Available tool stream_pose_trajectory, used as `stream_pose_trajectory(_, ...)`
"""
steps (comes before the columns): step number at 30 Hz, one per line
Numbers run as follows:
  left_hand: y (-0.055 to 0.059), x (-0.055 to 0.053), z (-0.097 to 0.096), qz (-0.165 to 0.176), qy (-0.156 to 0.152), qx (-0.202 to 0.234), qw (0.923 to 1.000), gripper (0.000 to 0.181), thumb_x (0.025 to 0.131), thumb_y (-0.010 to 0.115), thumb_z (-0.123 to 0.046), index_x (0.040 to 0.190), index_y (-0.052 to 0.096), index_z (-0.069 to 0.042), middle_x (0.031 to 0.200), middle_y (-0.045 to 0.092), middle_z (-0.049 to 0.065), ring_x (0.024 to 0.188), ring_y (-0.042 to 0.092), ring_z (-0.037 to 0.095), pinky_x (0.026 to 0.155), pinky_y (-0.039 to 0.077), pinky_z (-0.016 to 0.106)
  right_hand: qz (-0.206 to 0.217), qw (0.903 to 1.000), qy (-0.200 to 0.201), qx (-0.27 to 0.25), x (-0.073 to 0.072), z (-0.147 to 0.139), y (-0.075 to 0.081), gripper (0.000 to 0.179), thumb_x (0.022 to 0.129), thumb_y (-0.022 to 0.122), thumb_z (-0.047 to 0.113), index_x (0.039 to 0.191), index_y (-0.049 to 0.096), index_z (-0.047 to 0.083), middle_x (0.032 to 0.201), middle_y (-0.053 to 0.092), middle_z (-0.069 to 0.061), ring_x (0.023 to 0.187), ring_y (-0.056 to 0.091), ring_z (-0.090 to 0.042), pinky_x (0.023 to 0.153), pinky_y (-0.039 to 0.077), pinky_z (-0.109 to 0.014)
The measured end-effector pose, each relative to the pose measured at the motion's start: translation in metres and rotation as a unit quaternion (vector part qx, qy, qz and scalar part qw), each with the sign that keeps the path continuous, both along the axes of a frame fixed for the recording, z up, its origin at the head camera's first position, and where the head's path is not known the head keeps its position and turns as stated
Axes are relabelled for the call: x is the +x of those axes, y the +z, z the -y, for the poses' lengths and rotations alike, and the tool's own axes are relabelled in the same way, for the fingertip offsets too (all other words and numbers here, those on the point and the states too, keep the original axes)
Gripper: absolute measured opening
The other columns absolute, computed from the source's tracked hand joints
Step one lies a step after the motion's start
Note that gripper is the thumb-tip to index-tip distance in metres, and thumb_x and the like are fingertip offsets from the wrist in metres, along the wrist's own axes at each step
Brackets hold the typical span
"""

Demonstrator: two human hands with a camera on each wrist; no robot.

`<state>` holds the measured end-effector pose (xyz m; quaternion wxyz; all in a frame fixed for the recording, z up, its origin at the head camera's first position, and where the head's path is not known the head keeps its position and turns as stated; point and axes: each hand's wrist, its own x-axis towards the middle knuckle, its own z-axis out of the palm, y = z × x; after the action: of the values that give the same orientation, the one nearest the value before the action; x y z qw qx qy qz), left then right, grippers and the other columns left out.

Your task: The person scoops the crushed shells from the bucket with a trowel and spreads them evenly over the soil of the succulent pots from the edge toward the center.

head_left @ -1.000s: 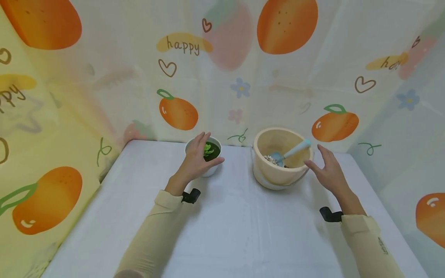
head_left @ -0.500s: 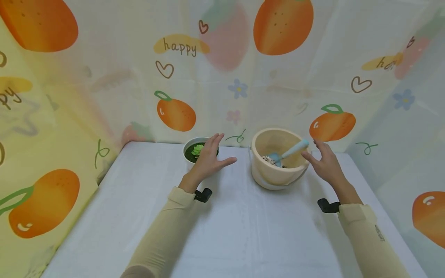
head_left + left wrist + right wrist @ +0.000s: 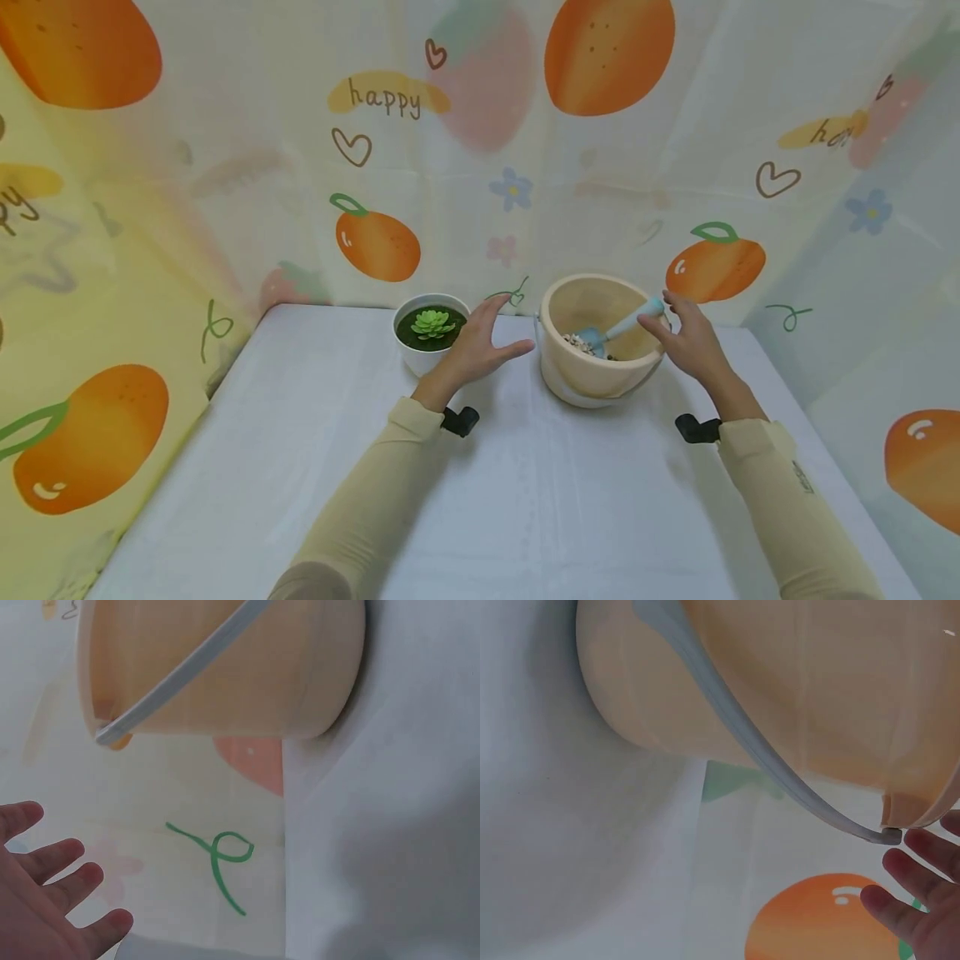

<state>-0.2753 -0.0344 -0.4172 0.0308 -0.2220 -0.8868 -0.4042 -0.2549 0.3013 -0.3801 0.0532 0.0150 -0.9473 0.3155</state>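
A cream bucket (image 3: 592, 379) stands toward the back of the table, its grey handle (image 3: 742, 731) folded down along the front. Inside it lie pale pebbles (image 3: 576, 342) and a light-blue toy shovel (image 3: 630, 321), whose handle leans on the right side of the rim. Between the bucket and a potted succulent (image 3: 432, 325), my left hand (image 3: 480, 342) is held with fingers spread, apart from the bucket. My right hand (image 3: 690, 342) has its fingertips right at the bucket's right rim, close to the shovel's handle end. In the right wrist view, its fingers (image 3: 907, 870) are extended beside the handle's hinge.
The succulent's white pot (image 3: 420, 360) stands left of the bucket, partly covered by my left hand. A white cloth (image 3: 525, 500) covers the table. Fruit-printed curtains (image 3: 465, 200) close off the back and both sides.
My left hand has moved right, from over the succulent toward the bucket, uncovering the plant. The right hand has shifted slightly left and up, closer to the bucket's rim.
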Motion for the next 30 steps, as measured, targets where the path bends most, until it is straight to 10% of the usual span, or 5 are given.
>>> stream_pose_trajectory(30, -0.005, -0.009, -0.057, 0.094, -0.035, 0.069, 0.9926, 0.1, 0.083, 0.071, -0.049, 0.157, 0.016, -0.009, 0.161, 0.024, 0.012, 0.149, 0.025, 0.026, 0.119, 0.027, 0.045, -0.095, 0.9955, -0.006, -0.003, -0.015, -0.008, -0.01, 0.052, 0.098, 0.058, 0.031, 0.134, 0.054, -0.005, 0.13, 0.053, -0.033, 0.121, 0.049, -0.047, 0.097, 0.047, -0.06)
